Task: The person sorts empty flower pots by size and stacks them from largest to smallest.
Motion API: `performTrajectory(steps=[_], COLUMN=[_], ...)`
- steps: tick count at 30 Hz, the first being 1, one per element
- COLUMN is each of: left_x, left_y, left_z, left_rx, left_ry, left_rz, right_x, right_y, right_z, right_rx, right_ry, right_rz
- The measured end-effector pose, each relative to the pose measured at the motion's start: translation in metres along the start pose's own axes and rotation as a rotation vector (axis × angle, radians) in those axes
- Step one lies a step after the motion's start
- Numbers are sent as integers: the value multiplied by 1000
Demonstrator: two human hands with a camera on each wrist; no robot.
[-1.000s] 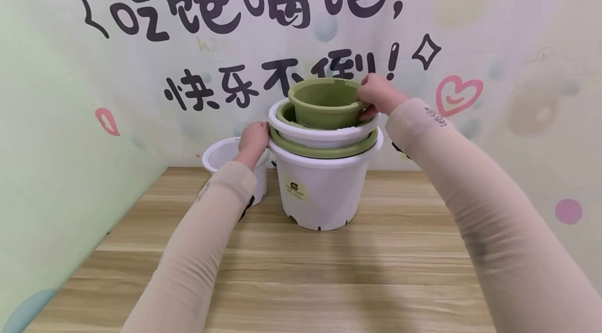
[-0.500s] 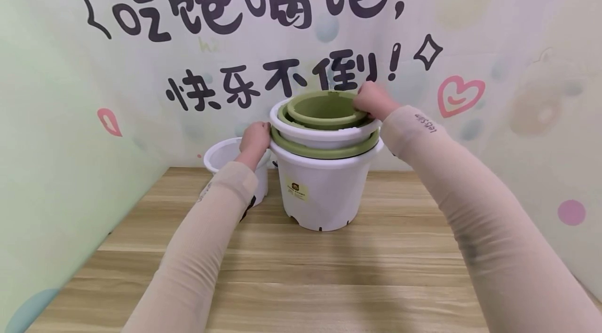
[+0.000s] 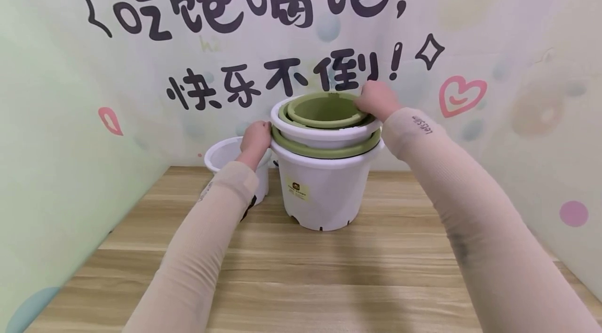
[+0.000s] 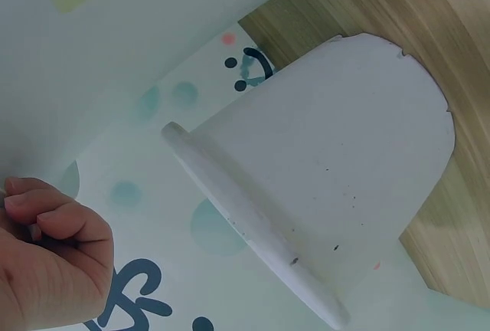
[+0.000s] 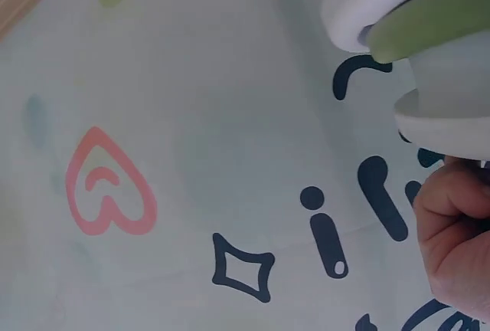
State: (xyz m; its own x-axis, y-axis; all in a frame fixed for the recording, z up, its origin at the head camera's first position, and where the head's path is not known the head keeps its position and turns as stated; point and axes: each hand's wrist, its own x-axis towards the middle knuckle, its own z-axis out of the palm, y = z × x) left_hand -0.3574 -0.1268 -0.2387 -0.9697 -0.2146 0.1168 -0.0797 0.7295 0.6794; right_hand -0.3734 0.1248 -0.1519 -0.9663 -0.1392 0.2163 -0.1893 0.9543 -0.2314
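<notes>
On the table stands a nested stack of flowerpots, with a large white flowerpot (image 3: 329,192) at the bottom. A green flowerpot (image 3: 326,153) sits in it, then a smaller white flowerpot (image 3: 324,137). Inside that are another green flowerpot (image 3: 283,113) and, on top, the smallest green flowerpot (image 3: 324,108). My right hand (image 3: 378,99) grips the smallest green flowerpot's rim at its right side; its fingertips are hidden. At the left, my left hand (image 3: 256,138) holds the large white flowerpot's rim with curled fingers, partly cut off in the left wrist view.
A separate white flowerpot (image 3: 218,154) stands left of the stack, behind my left forearm; the left wrist view shows its side. The wooden table (image 3: 301,270) ends at a printed backdrop (image 3: 141,61) close behind the pots.
My right hand has lowered the smallest green flowerpot into the stack, so its rim now sits lower, within the other green one. The left hand has stayed at the rim.
</notes>
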Motion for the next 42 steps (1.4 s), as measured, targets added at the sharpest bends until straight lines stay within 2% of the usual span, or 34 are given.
performTrajectory(steps=[6,15,22,28,33,42], left_x=[1,3,4,3,2,0], left_y=[-1,0,0,0,1,1], left_z=[2,0,1,1,0,0], left_rx=[-5,-7,1,-12,-9,-13], left_ry=[-9,0,4,5,5,2], left_rz=[-6,-16,-17,-22,-23,-20], right_x=[4,4,4,2,3,6], right_y=[7,0,-4,-7,-9,-8], right_z=[6,6,4,4,5,13], right_rx=[-87,-134,-204,-196,-257,-347], right_ry=[-31,-67,-120,-119,-130,-119], right_rz=[-17,27,-30,-34,-50,-126])
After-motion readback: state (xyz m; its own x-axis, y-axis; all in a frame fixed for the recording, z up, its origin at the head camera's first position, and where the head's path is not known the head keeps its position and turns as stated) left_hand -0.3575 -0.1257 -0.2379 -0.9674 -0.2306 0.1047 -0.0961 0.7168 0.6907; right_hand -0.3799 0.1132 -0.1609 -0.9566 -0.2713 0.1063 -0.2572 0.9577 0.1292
